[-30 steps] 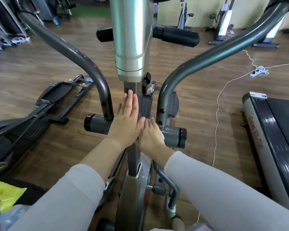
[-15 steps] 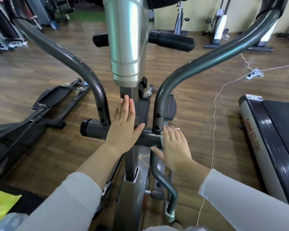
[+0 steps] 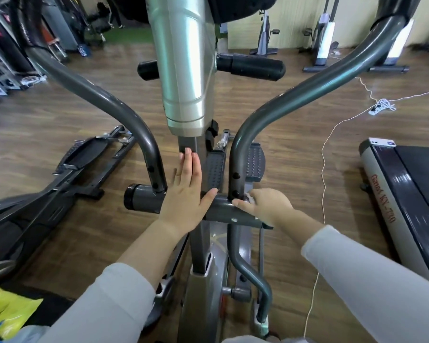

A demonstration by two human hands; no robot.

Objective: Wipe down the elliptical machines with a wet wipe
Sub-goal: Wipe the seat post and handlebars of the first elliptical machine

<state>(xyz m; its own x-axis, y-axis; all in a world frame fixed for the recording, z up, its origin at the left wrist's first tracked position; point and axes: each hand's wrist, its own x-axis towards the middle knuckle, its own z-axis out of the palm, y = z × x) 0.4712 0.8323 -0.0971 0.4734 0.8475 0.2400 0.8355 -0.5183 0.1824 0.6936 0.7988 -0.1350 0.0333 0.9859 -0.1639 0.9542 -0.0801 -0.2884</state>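
Straight, close-set fingers (image 3: 190, 167) of the left hand (image 3: 186, 196) lie flat against the dark centre post (image 3: 187, 143) of the elliptical machine (image 3: 198, 305). The thumb stretches rightward onto the grey crossbar (image 3: 144, 200).

Just beside it, the right hand (image 3: 268, 206) curls over the same crossbar, its fingers closed on a white wet wipe (image 3: 250, 197). We see only a small crumpled edge of the wipe, at the foot of the right swing arm (image 3: 307, 90). The right thumb points along the bar toward the left hand, and the two hands are near but not touching. Both forearms wear pale long sleeves (image 3: 114, 293).

Above the hands we look past the machine's silver column (image 3: 183, 70), a black handgrip (image 3: 250, 66) and the left swing arm (image 3: 97, 95). Studded pedals (image 3: 255, 164) show beyond the crossbar.

On the wooden floor (image 3: 47, 125), a second machine (image 3: 67, 174) sits low at left. At right a treadmill (image 3: 406, 206) carries red lettering along its side rail. A white cable (image 3: 323, 157) runs between it and the elliptical up to a power strip (image 3: 379, 109). A yellow bag (image 3: 8, 310) lies at lower left, and more equipment (image 3: 325, 38) lines the far wall.
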